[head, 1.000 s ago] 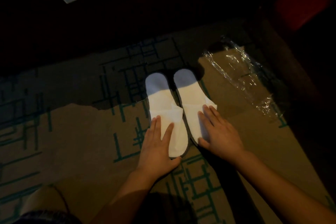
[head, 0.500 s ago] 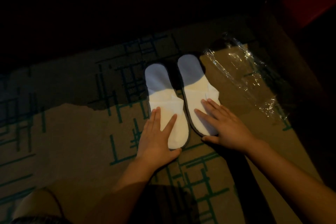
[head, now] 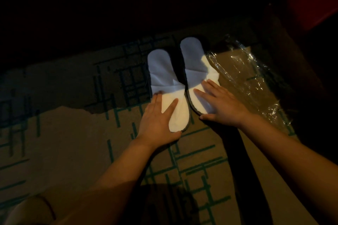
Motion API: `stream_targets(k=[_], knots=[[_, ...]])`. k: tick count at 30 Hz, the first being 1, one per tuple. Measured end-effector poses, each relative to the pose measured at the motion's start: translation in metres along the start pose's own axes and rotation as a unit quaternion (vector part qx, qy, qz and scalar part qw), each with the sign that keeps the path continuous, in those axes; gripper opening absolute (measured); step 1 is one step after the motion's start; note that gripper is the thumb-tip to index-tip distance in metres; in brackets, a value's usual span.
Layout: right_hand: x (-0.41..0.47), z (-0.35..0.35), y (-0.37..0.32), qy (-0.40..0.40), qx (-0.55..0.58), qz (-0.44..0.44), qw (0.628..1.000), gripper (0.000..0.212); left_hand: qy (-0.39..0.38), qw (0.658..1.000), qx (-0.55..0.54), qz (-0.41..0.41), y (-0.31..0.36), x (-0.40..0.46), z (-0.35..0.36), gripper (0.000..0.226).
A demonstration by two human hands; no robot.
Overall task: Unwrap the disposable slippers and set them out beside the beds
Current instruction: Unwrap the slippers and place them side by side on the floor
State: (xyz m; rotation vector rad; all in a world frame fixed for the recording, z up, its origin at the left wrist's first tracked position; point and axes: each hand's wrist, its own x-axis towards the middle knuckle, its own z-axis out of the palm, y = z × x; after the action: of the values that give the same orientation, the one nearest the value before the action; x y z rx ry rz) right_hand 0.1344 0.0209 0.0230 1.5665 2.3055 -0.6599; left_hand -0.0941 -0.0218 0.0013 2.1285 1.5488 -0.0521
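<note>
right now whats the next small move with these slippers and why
Probably slide the right slipper back level with the left slipper: its far end sits further ahead, and both hands, left hand and right hand, lie flat on them.

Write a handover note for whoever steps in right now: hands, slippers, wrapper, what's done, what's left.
Left hand: flat, palm down, on the toe end of the left slipper.
Right hand: flat, palm down, on the toe end of the right slipper.
Both slippers lie side by side on the patterned carpet, toe ends touching, heel ends splayed apart, the right one further forward.
The clear plastic wrapper lies crumpled on the carpet, right of the pair, touching the right slipper.
Done: slippers unwrapped and laid down.
Left: square the pair up, lift hands, pick up the wrapper.
</note>
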Motion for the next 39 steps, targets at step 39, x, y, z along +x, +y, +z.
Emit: stream_targets(k=[39], knots=[[0.006,-0.021,0.015,0.019,-0.038,-0.020,0.999,0.071,0.082,0.996,-0.019,-0.001,0.000,0.016,-0.008,0.069]])
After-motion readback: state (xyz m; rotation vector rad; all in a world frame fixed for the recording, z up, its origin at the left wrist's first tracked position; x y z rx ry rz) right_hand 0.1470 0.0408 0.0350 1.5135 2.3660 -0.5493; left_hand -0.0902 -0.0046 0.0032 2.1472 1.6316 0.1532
